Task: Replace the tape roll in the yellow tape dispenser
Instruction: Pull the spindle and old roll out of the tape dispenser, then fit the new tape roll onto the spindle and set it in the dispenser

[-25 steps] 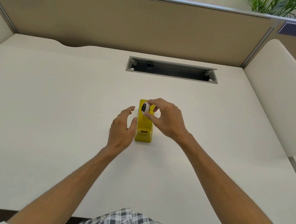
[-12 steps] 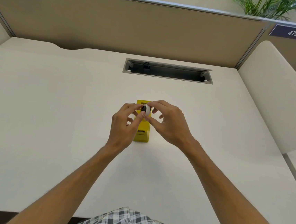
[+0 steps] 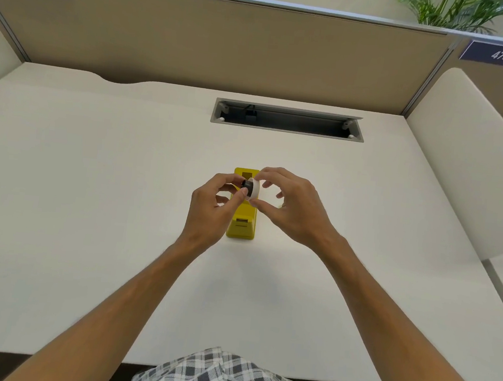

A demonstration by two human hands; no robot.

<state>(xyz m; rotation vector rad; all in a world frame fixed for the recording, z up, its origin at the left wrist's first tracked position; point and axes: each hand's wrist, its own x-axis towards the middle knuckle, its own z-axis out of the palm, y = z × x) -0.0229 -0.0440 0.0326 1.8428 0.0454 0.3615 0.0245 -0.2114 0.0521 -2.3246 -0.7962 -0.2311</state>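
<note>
White counter (image 3: 89,205) w/ tan partition (image 3: 227,49) behind: both hands meet just above the yellow tape dispenser (image 3: 240,226), right hand (image 3: 291,206) pinching the white tape roll (image 3: 254,188) betw. thumb & fingers, left hand (image 3: 211,211) pinching the black core (image 3: 247,184) at the roll's left side.
</note>
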